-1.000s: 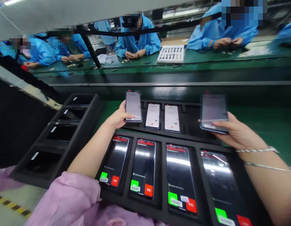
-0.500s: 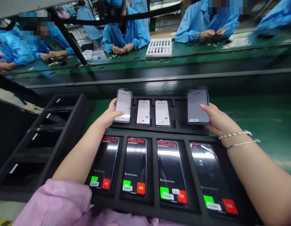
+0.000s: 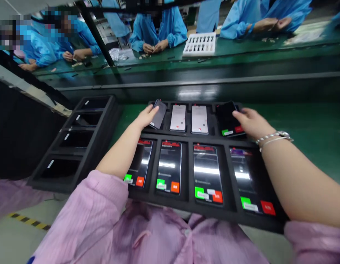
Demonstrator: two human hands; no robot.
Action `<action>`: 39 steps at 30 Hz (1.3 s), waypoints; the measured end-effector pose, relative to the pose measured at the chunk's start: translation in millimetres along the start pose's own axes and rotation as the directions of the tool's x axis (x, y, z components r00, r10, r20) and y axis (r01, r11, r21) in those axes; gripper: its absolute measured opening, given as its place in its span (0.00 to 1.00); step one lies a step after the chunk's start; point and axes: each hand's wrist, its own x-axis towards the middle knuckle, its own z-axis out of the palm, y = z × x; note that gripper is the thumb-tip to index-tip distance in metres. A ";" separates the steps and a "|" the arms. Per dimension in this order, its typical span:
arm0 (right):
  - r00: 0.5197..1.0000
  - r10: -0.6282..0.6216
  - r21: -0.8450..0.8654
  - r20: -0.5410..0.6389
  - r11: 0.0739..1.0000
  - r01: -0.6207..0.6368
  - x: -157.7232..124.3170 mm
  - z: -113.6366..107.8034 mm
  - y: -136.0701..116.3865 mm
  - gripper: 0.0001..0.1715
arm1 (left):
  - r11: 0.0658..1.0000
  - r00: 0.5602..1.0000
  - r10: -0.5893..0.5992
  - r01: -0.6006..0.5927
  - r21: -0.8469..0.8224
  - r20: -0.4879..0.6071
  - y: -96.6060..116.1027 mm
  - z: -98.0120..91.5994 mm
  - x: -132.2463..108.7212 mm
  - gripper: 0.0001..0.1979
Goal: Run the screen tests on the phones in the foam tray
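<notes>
**Left hand point(image 3: 146, 117) on a tilted smartphone point(image 3: 159, 114), right hand point(image 3: 252, 123) at a black smartphone point(image 3: 227, 118), both over a black foam tray point(image 3: 186, 138).**

The left hand's fingers lie along the tilted phone's edge in the tray's leftmost upper slot; whether they grip it, I cannot tell. The right hand is open, its fingertips at the edge of the black phone in the rightmost upper slot, not closed on it. That screen glows with green and red buttons. Two white-screened phones point(image 3: 178, 117) sit between them, and four glossy phones point(image 3: 207, 174) fill the lower slots. Metal bangles point(image 3: 273, 139) circle the right wrist above a pink striped sleeve point(image 3: 313, 242). A slotted black foam rack point(image 3: 102, 124) stands left on the green workbench point(image 3: 310, 121). Beyond, co-workers in blue smocks point(image 3: 159, 31) work near a white parts tray point(image 3: 199, 44).
</notes>
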 end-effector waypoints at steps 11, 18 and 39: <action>0.475 -0.858 -0.234 0.198 0.429 0.872 -245.2 -6.2 41.1 0.39 | 0.339 0.614 0.708 -0.729 0.595 0.350 -21.9 -35.5 -287.0 0.24; 0.539 -0.806 -0.382 0.243 0.432 0.817 -279.0 40.7 55.2 0.32 | 0.471 0.732 0.672 -0.544 0.695 0.118 -59.0 -20.7 -313.2 0.35; 0.775 -0.625 0.011 0.099 0.779 0.627 -176.5 -35.1 31.1 0.39 | 0.658 0.858 0.513 -0.423 0.624 0.041 -49.8 -78.8 -264.0 0.34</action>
